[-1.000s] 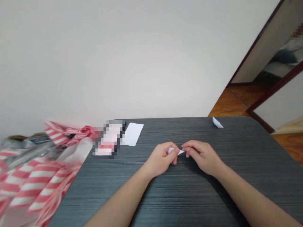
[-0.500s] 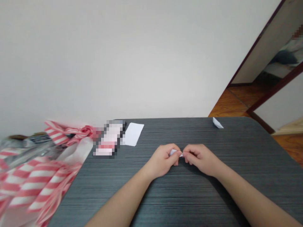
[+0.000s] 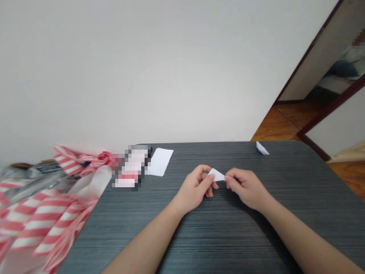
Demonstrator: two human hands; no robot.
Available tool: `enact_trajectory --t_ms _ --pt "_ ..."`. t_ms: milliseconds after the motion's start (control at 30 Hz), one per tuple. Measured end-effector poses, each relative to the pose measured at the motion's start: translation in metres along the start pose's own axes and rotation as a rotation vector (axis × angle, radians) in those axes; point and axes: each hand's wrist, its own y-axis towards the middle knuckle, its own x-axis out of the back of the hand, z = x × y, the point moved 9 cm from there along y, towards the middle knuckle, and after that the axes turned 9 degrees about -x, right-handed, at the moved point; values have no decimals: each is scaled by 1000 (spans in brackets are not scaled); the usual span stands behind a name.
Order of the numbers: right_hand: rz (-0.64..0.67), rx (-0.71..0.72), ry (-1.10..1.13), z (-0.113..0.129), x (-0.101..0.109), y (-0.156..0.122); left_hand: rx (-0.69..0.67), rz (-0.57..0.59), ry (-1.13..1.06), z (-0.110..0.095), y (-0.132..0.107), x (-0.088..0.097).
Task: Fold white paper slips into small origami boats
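A small folded piece of white paper point(image 3: 218, 175), triangular in outline, is held between my two hands above the dark table. My left hand point(image 3: 198, 185) pinches its left side, thumb on top and fingers behind. At the pointed right corner, the fingertips of my right hand point(image 3: 244, 186) are closed on the paper. A second folded white paper piece point(image 3: 262, 148) lies by the table's far edge, to the right. Flat white paper sheets point(image 3: 161, 162) rest at the back left, beyond my left hand.
A blurred-out flat object like a phone point(image 3: 132, 167) lies beside the sheets on the dark wood-grain table point(image 3: 199, 243). Red-and-white striped bags point(image 3: 48, 217) are heaped left of the table. A white wall point(image 3: 182, 76) rises behind; a doorway and wooden floor point(image 3: 273, 129) appear at right.
The folded paper has turned and now shows a triangular face. Both hands have risen slightly, and my right hand has shifted right to the paper's tip. The other things lie as before.
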Motion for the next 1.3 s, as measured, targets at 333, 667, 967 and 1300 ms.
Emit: enact_trajectory --t_ms 333,667,967,1300 --pt "28 -57 32 -10 -2 1 45 -11 139 1 -2 4" --pt "74 -50 18 -10 -5 2 82 30 145 3 -2 2" --pt "9 -45 33 -7 3 1 54 -48 31 2 0 5" --pt "27 -36 59 -5 2 1 57 -89 -3 5 0 8"
